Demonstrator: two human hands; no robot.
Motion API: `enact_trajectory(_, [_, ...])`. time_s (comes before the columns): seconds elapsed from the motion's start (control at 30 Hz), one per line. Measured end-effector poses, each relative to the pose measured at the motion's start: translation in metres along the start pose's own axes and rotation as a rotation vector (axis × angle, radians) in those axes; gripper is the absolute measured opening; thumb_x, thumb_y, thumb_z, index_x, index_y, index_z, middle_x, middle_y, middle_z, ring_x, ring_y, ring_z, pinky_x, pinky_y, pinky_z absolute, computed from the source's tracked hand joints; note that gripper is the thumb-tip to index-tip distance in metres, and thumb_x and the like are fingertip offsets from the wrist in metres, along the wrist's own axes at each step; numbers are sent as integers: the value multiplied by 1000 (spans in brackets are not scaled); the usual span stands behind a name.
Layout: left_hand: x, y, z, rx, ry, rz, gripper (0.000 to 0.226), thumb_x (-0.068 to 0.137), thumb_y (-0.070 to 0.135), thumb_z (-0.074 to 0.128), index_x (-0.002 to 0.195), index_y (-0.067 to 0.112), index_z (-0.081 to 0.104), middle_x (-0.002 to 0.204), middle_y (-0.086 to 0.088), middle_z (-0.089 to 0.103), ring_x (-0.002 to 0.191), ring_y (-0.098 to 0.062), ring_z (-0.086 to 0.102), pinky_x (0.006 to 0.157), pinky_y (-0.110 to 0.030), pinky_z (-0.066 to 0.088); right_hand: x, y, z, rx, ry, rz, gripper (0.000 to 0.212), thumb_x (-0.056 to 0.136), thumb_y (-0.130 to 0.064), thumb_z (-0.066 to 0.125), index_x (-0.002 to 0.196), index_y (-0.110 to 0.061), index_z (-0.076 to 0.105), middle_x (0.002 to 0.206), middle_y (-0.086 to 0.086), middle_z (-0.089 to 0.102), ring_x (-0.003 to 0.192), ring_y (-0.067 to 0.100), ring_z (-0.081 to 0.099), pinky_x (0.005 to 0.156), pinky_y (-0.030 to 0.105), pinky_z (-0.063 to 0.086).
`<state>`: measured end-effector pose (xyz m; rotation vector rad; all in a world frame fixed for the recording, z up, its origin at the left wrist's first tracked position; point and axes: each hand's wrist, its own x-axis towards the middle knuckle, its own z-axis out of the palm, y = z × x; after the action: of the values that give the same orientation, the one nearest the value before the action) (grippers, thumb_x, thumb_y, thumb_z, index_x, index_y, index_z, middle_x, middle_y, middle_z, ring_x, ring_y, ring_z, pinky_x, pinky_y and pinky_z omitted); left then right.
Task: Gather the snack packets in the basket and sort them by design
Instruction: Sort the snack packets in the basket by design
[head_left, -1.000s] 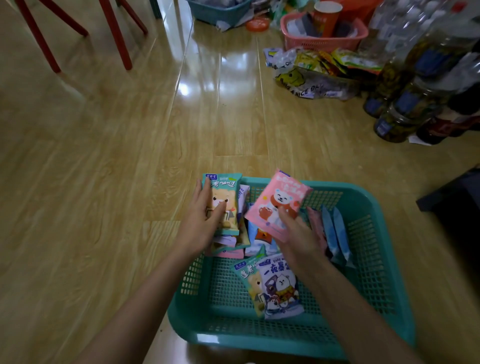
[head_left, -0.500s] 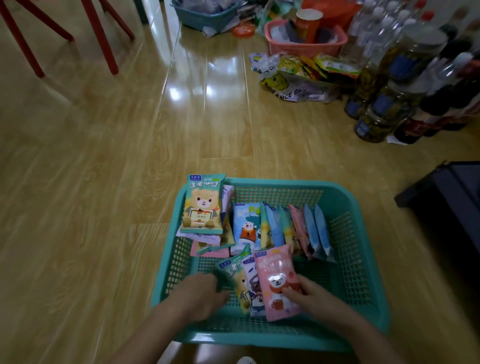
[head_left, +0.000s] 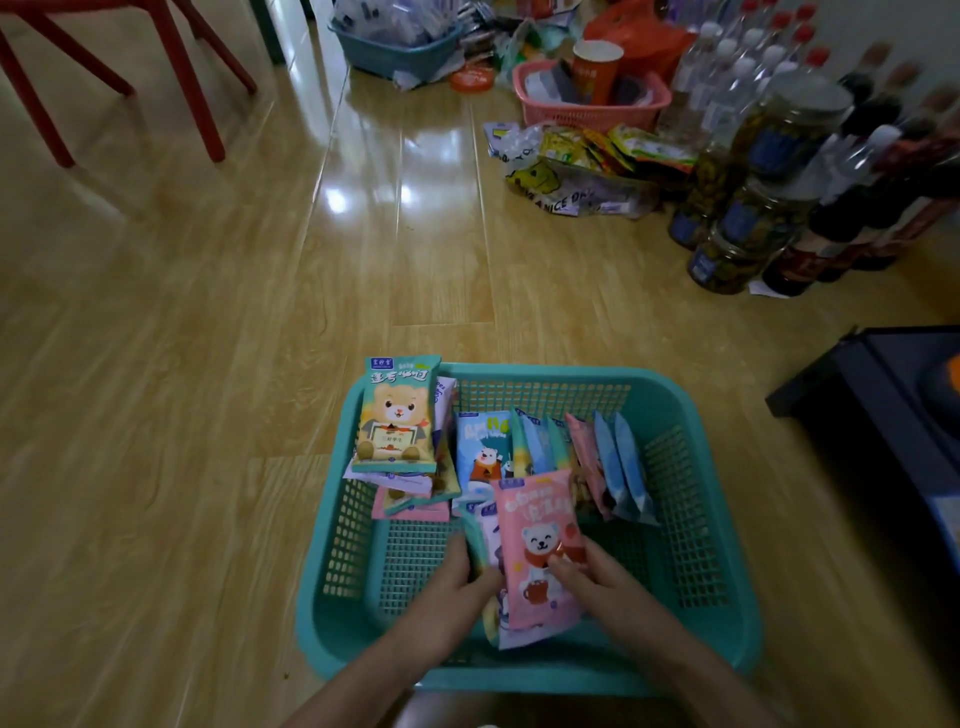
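Two grips, left hand (head_left: 457, 587) and right hand (head_left: 602, 584), tight round pink-topped bear-print packet stack (head_left: 532, 519).

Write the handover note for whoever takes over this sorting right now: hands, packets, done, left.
Left hand: grips the left edge of the near pile in the teal basket.
Right hand: pinches the pink packet, which lies on top of that pile.
Far left corner: a stack topped by the green bear packet. Middle: row of packets standing on edge.
Done: the visible packets are gathered in the basket.
Left: the stack and row look mixed in design, so sort them.
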<state>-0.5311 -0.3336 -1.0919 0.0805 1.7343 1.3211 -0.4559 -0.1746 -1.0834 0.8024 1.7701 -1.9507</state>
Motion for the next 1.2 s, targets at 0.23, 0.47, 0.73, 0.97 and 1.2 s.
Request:
enact_trajectory(0.23, [-7, 57, -13, 28, 150, 279, 24, 93, 23, 48, 117, 24, 44, 105, 7, 64, 93, -3, 64, 78, -22, 52, -6, -61, 6, 46, 90, -221, 27, 94, -25, 50, 116, -40, 52, 109, -18, 68, 98, 0, 66, 79, 17, 54])
enact_trajectory(0.47, [52, 78, -25, 185, 229, 132, 24, 91, 9, 39, 114, 4, 44, 117, -15, 56, 109, -31, 55, 97, -50, 44, 71, -82, 5, -211, 276, -116, 21, 94, -32, 47, 101, -19, 60, 108, 6, 67, 103, 26, 62, 98, 47, 46])
enact_trajectory(0.73, [48, 58, -20, 439, 227, 295, 42, 88, -9, 34, 128, 0, 35, 138, -11, 39, 131, -27, 34, 117, -35, 22, 94, -56, 4, -189, 413, -46, 39, 92, -27, 51, 127, -12, 47, 118, 7, 62, 107, 24, 60, 97, 44, 47])
enact_trajectory(0.97, [31, 56, -9, 537, 369, 502, 47, 93, -5, 37, 139, 6, 35, 140, 6, 34, 135, -5, 26, 105, -1, 15, 84, -66, 2, -352, 406, -45, 31, 92, -15, 50, 122, -8, 55, 124, 9, 59, 108, 25, 58, 93, 38, 48])
enact_trajectory(1.2, [23, 33, 0, 587, 370, 583, 23, 89, -1, 48, 106, 13, 54, 107, 6, 50, 103, -6, 46, 86, -5, 33, 52, -49, -60, -454, 842, -175, 43, 90, -17, 57, 129, -2, 48, 130, 16, 52, 119, 28, 50, 94, 33, 39])
